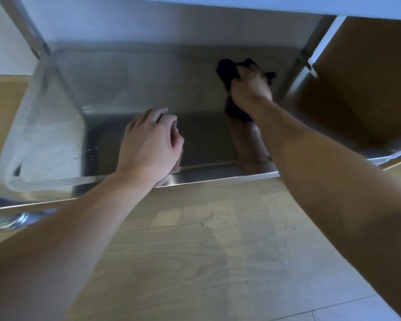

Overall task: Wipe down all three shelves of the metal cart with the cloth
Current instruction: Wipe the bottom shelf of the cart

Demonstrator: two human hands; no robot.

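Observation:
A low stainless steel shelf point(134, 84) of the metal cart fills the upper half of the head view, under another shelf whose pale underside point(195, 5) runs along the top. My right hand point(250, 85) reaches deep into the back right of the shelf and grips a dark cloth point(227, 70), pressed against the steel. More of the cloth point(237, 111) bunches under my wrist. My left hand point(149, 142) rests on the shelf near its front lip point(218, 179), fingers loosely curled, holding nothing.
Cart uprights stand at the back left point(35, 35) and back right point(310, 49). The shelf's left part shows a bright reflection and dark specks point(79, 156). A caster point(12, 222) shows at lower left. Wooden floor point(218, 251) lies below. A brown panel point(357, 77) stands right.

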